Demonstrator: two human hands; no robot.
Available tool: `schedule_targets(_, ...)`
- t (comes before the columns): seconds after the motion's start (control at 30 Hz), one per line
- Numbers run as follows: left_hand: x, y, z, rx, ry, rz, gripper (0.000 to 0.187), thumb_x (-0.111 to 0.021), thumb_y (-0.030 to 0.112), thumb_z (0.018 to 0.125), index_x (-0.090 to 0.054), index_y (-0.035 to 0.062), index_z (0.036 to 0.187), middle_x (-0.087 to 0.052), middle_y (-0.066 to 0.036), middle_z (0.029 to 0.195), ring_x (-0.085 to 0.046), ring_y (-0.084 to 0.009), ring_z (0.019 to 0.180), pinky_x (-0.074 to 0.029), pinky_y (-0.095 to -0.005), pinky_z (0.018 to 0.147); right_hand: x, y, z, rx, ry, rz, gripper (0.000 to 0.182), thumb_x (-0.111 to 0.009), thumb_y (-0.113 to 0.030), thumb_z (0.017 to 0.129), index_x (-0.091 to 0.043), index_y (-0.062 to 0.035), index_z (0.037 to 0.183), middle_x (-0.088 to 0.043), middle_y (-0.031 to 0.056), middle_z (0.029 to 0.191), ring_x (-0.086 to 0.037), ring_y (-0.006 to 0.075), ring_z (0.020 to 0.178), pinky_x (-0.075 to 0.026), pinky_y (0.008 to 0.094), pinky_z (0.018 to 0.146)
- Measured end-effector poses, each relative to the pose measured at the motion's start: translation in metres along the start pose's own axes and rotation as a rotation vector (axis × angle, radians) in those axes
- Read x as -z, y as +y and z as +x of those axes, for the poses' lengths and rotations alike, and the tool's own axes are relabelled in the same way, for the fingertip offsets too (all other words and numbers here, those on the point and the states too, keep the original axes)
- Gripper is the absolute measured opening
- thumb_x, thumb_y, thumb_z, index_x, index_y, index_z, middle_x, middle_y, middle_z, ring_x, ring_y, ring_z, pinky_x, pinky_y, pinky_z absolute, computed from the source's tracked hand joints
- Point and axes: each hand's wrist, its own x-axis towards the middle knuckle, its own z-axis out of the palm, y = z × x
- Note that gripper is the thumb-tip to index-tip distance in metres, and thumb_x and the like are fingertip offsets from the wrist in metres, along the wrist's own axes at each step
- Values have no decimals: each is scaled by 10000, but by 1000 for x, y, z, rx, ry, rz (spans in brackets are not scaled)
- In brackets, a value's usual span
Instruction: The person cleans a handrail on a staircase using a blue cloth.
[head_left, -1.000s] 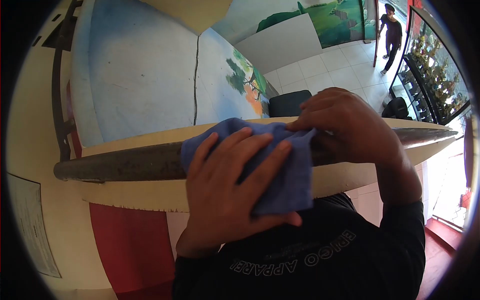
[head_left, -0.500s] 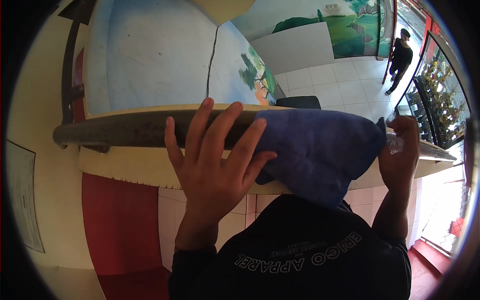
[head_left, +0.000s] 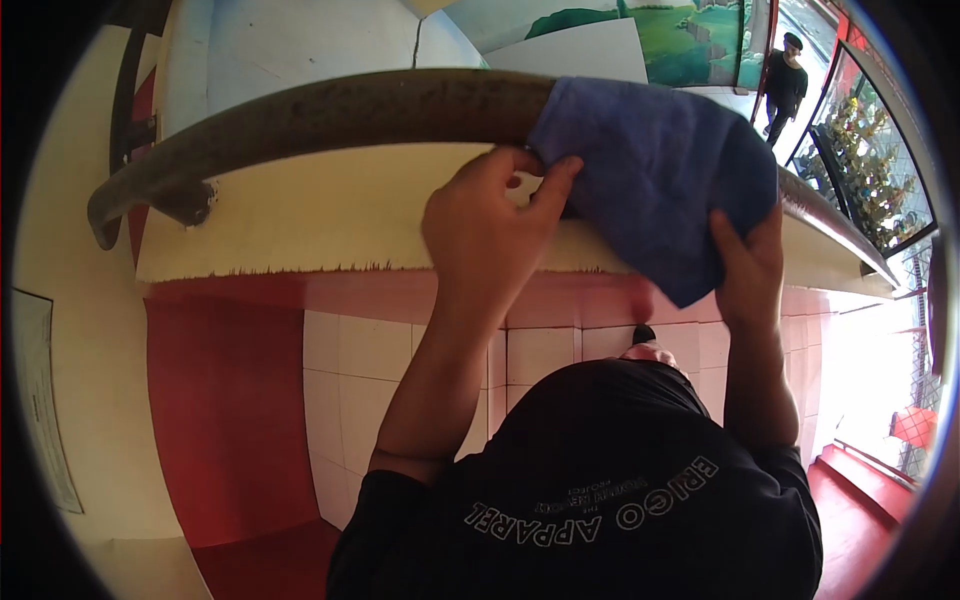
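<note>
Beyond, green mural [head_left: 693,45] and distant person [head_left: 787,80]; below brown handrail [head_left: 400,105], cream ledge [head_left: 330,212]. Draped over handrail, hiding a stretch: blue cloth [head_left: 655,150], clamped in right hand [head_left: 750,262]; at its left edge, left hand [head_left: 488,215], pinch unclear.

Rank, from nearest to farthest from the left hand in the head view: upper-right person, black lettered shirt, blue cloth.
1. Blue cloth: right beside the left hand.
2. Black lettered shirt: lower centre.
3. Upper-right person: far background.

1 left grip [head_left: 490,215] and 1 right grip [head_left: 752,262], 2 in all. 1 blue cloth [head_left: 665,180]. 1 long rail [head_left: 390,107] and 1 upright rail [head_left: 128,92], making 2. 1 lettered shirt [head_left: 620,440]. 1 other person [head_left: 786,85]. 1 framed sheet [head_left: 42,405].
</note>
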Motion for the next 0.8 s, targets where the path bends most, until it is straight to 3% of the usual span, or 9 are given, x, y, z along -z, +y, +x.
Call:
schedule_targets(0.07, 9, 5, 1, 291, -178, -434, 304, -810, 241, 854, -607, 66, 711, -669, -6, 720, -560, -77, 569, -430, -266, 518, -5, -19, 15, -72, 5, 115, 594, -655, -26, 945, -379, 14, 1469, -562, 143, 1375, -573, 226, 1235, -443, 338, 1065)
schedule_targets(0.17, 3, -2, 4, 158, -87, -787, 271, -806, 142, 850, -576, 47, 742, -686, -32, 768, -553, -52, 584, -415, -246, 503, -5, -41, 44, -138, -52, 233, 576, -659, -19, 934, -401, -2, 1449, -579, 143, 1352, -627, 235, 1153, -520, 342, 996)
schedule_targets(0.27, 3, 14, 8, 217, -27, -944, 293, -834, 163, 835, -571, 36, 817, -688, -51, 808, -546, -63, 591, -428, -232, 518, 3, -47, 56, -166, -162, 316, 591, -661, -17, 920, -404, -17, 1452, -586, 151, 1336, -649, 242, 1118, -553, 353, 962)
schedule_targets(0.37, 1, 27, -7, 402, -86, -982, 319, -857, 191, 826, -563, 66, 833, -682, -53, 859, -485, -54, 555, -346, -213, 491, -1, -44, 43, -177, -143, 289, 601, -639, -12, 913, -395, -22, 1462, -592, 164, 1322, -660, 242, 1112, -568, 371, 943)
schedule_targets(0.47, -8, 24, -11, 642, -165, -1055, 334, -869, 252, 806, -621, 49, 903, -671, -24, 842, -467, -54, 542, -338, -210, 482, 8, -38, 42, -210, -206, 405, 587, -623, -9, 917, -400, -17, 1460, -591, 164, 1327, -664, 243, 1110, -573, 370, 934)
schedule_targets(0.57, 8, 23, -7, 610, -387, -1108, 358, -850, 317, 815, -663, 48, 961, -647, 16, 796, -445, -45, 538, -315, -201, 481, 20, -39, 46, -219, -261, 416, 571, -619, -8, 918, -412, -7, 1450, -605, 162, 1309, -669, 234, 1098, -574, 353, 929)
schedule_targets(0.67, 15, 27, -4, 523, -427, -1039, 340, -818, 342, 841, -691, 61, 984, -620, 44, 746, -423, -31, 534, -293, -193, 478, 27, -52, 49, -149, -317, 475, 563, -639, -20, 920, -431, -10, 1443, -628, 143, 1277, -674, 212, 1079, -572, 337, 925)
schedule_targets(0.8, 20, 27, 10, 558, -557, -823, 349, -793, 304, 867, -713, 30, 1068, -625, 19, 734, -491, -59, 601, -388, -209, 559, 23, -48, 62, -192, -288, 163, 571, -659, -29, 921, -432, -16, 1445, -637, 116, 1259, -670, 197, 1086, -567, 329, 937)
